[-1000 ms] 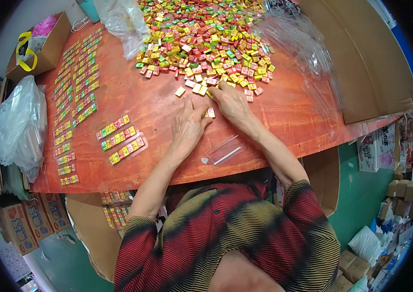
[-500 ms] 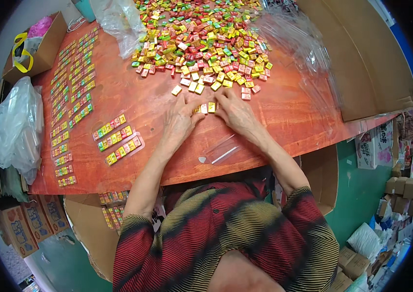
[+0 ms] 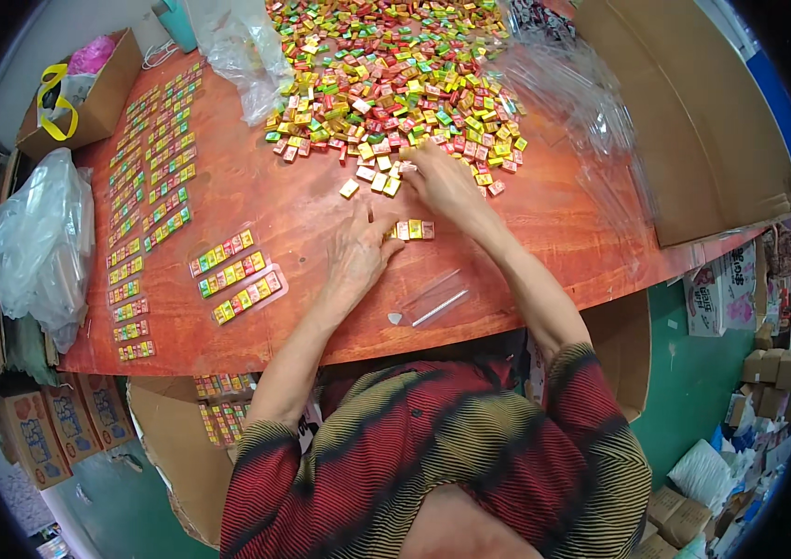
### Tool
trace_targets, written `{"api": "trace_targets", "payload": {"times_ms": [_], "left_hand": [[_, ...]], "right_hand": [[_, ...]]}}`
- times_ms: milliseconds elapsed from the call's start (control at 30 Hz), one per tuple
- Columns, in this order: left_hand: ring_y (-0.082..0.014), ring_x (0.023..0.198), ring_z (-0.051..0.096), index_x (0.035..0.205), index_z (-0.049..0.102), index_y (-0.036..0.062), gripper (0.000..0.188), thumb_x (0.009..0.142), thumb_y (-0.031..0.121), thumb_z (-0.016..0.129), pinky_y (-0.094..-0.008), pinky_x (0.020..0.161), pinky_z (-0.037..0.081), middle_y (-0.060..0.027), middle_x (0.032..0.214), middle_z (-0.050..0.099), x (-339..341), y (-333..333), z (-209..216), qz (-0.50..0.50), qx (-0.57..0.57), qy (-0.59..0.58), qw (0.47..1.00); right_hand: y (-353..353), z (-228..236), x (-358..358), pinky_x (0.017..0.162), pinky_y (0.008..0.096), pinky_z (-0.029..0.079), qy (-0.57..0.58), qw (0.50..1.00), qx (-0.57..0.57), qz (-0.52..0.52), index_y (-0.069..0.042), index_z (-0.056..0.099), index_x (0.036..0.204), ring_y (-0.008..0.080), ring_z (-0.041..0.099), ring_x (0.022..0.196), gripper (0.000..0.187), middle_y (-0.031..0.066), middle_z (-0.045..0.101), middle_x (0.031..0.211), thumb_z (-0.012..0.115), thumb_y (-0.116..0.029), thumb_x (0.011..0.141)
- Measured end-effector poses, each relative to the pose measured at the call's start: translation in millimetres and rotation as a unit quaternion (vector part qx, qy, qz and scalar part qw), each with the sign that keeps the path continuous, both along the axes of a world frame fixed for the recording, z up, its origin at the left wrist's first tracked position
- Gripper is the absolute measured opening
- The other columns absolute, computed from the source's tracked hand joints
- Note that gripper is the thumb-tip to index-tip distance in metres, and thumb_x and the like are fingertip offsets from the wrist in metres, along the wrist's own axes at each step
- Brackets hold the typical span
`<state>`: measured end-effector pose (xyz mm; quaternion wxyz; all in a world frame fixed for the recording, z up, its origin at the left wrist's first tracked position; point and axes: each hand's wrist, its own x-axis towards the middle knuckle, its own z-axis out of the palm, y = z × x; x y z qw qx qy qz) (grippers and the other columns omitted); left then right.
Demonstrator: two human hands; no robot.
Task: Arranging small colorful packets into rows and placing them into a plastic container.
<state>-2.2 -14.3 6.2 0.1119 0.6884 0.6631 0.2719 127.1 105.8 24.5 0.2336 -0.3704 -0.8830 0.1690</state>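
Observation:
A short row of small yellow and white boxes [image 3: 415, 229] stands on the table in front of me. My left hand [image 3: 353, 256] is closed at its left end, with thumb and forefinger around the end box. My right hand [image 3: 446, 186] reaches farther out to the near edge of a heap of small boxes [image 3: 395, 102], its fingertips pinched on a small box [image 3: 407, 167] they partly hide. A few loose yellow boxes [image 3: 378, 182] lie between the two hands. Nearer to me rests an empty clear plastic tray [image 3: 437, 298].
Three filled clear trays [image 3: 246, 296] lie left of my left forearm, and long columns of box rows [image 3: 125, 270] farther left. Clear plastic [image 3: 591, 112] and a large cardboard sheet [image 3: 693, 121] stand at right. A plastic bag [image 3: 41, 238] hangs at the left edge of the red table [image 3: 339, 340].
My right hand has left the row's right end and moved out to the heap's edge. The left hand stays at the row. The whole view has shifted slightly.

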Motion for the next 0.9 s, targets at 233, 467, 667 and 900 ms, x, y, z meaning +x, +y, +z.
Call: {"api": "trace_targets", "payload": {"times_ms": [233, 467, 667, 900], "left_hand": [[-0.0333, 0.088, 0.054, 0.098, 0.056, 0.0028, 0.031, 0.070, 0.009, 0.068, -0.0398, 0.076, 0.044, -0.0158, 0.094, 0.049, -10, -2, 5, -0.030, -0.026, -0.061, 0.997], [-0.0362, 0.087, 0.053, 0.093, 0.056, 0.0000, 0.030, 0.066, 0.003, 0.069, -0.0427, 0.074, 0.044, -0.0175, 0.095, 0.047, -12, 0, 7, -0.034, -0.025, -0.094, 0.995], [-0.0357, 0.086, 0.054, 0.092, 0.055, -0.0003, 0.029, 0.067, 0.002, 0.068, -0.0431, 0.073, 0.044, -0.0174, 0.093, 0.049, -17, -7, 7, -0.026, -0.014, -0.085, 0.996], [-0.0303, 0.090, 0.055, 0.104, 0.058, 0.0041, 0.034, 0.071, 0.000, 0.063, -0.0375, 0.079, 0.044, -0.0142, 0.093, 0.055, -29, -14, 13, 0.028, -0.081, -0.103, 0.991]], "right_hand": [[41, -16, -46, 0.058, 0.0460, 0.047, -0.045, 0.993, 0.101, -0.030, 0.003, 0.056, 0.078, 0.0361, 0.058, 0.068, 0.010, 0.0224, 0.053, 0.083, 0.047, -0.002, 0.074], [22, -7, -19, 0.063, 0.0387, 0.045, 0.030, 0.994, 0.106, -0.005, -0.007, 0.059, 0.088, 0.0293, 0.056, 0.073, 0.013, 0.0105, 0.054, 0.081, 0.056, -0.016, 0.080], [-56, -2, -6, 0.064, 0.0364, 0.046, 0.031, 0.996, 0.039, 0.081, -0.008, 0.057, 0.092, 0.0282, 0.057, 0.078, 0.018, 0.0092, 0.054, 0.084, 0.062, -0.012, 0.076], [-71, -21, -9, 0.058, 0.0374, 0.045, 0.042, 0.989, 0.102, 0.100, -0.004, 0.052, 0.084, 0.0269, 0.054, 0.073, 0.017, 0.0103, 0.051, 0.080, 0.061, -0.011, 0.072]]}}
